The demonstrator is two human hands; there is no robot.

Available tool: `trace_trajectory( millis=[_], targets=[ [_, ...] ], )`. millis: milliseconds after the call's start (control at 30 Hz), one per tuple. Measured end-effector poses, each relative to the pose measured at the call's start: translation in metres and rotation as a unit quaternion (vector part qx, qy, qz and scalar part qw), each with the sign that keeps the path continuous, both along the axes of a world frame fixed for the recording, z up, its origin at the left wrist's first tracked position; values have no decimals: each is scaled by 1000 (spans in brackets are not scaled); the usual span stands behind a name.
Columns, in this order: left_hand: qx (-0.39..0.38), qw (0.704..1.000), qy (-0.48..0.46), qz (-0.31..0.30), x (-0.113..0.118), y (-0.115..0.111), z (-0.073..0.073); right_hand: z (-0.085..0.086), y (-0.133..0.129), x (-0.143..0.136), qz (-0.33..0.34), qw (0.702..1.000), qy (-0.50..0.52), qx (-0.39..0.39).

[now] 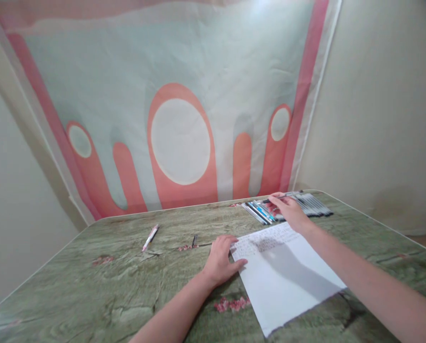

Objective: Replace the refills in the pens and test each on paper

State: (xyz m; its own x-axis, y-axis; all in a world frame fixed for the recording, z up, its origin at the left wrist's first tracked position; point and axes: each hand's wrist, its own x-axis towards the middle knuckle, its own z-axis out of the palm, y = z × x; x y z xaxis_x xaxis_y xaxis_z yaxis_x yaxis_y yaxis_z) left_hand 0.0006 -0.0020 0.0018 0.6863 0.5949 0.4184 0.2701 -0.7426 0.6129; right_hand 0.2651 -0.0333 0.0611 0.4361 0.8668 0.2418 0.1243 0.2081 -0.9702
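My left hand (222,259) lies at the left edge of a sheet of paper (291,281), thumb apart from the fingers and touching the sheet. Handwriting fills the upper part of the paper; its lower part is blank. Beyond the sheet, my right hand (288,209) pinches a dark, slim pen (293,193), held nearly level above a row of pens (315,205). These lie side by side, mostly pale-barrelled with dark ends. At the row's left are white and blue pens (258,209). My right hand hides part of the row.
A pink-and-white pen (150,238) lies on the left of the table (127,295), which has a wood-and-blossom print. Near it is a small dark object (194,240), perhaps a pen cap. A patterned cloth (127,85) hangs behind, and a plain wall (384,119) stands right.
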Motion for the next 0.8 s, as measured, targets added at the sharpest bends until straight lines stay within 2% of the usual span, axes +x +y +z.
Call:
trace_trajectory(
  millis=[100,167,333,533,667,800],
  targets=[
    [13,1000,21,10,0,1,-1,-27,-23,31,0,997,12,-81],
    [10,999,32,17,0,3,-1,-46,-39,48,-15,994,-6,-107],
    [10,997,72,19,0,3,-1,-76,-65,73,-105,974,-161,-122],
    [-10,997,73,28,1,4,-4,-90,-70,81,-147,946,-251,-141],
    [-27,997,65,30,2,6,-6,-92,-70,86,-183,921,-314,-143],
    [-23,997,65,33,2,6,-7,-92,-71,89,-199,908,-336,-153]
  ],
)
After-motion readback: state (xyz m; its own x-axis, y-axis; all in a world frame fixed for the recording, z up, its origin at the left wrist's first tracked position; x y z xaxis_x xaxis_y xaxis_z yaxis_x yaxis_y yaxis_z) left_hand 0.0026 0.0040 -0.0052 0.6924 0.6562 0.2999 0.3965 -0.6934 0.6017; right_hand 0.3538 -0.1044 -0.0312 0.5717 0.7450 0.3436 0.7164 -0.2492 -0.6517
